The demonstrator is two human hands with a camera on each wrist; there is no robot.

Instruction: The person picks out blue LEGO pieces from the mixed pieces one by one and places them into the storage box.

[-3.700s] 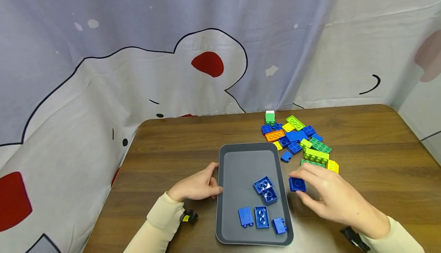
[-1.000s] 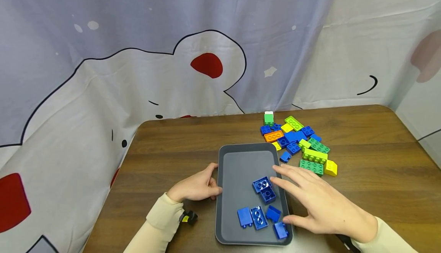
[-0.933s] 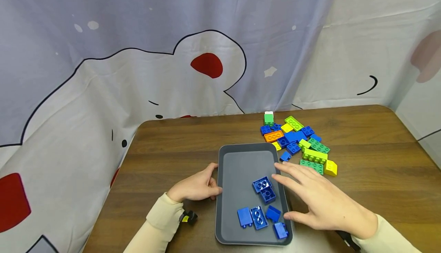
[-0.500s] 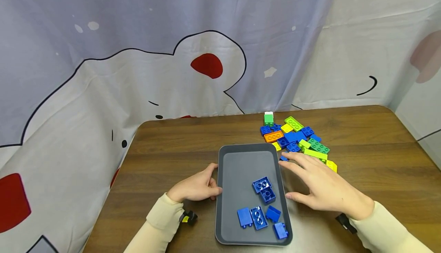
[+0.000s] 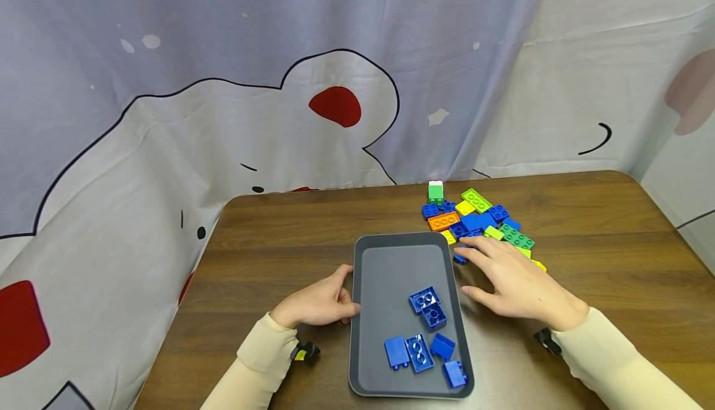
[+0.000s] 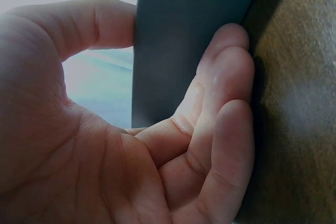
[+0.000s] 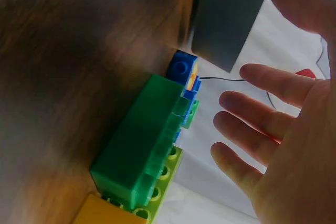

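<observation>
A grey tray (image 5: 399,267) lies on the wooden table with several blue building bricks (image 5: 397,352) in its nearer half. My left hand (image 5: 318,298) grips the tray's left edge; in the left wrist view its thumb (image 6: 113,22) is at the rim and the other fingers lie along the tray's side. My right hand (image 5: 514,280) hovers right of the tray with fingers spread, holding nothing. Its fingertips reach over the near side of the brick pile, close to a small blue brick (image 5: 460,260). A green brick (image 7: 139,137) shows beside that hand in the right wrist view, partly hidden from the head view.
Beyond the right hand, the pile holds an orange brick (image 5: 444,221), a dark green brick (image 5: 517,236), a lime brick (image 5: 476,200) and a green brick with a white top (image 5: 436,193), among others. A patterned curtain (image 5: 251,131) hangs behind the table's far edge.
My right hand has let go of a blue brick, which now lies in the tray among the others. The hand has since moved away toward the pile. My left hand has stayed at the tray.
</observation>
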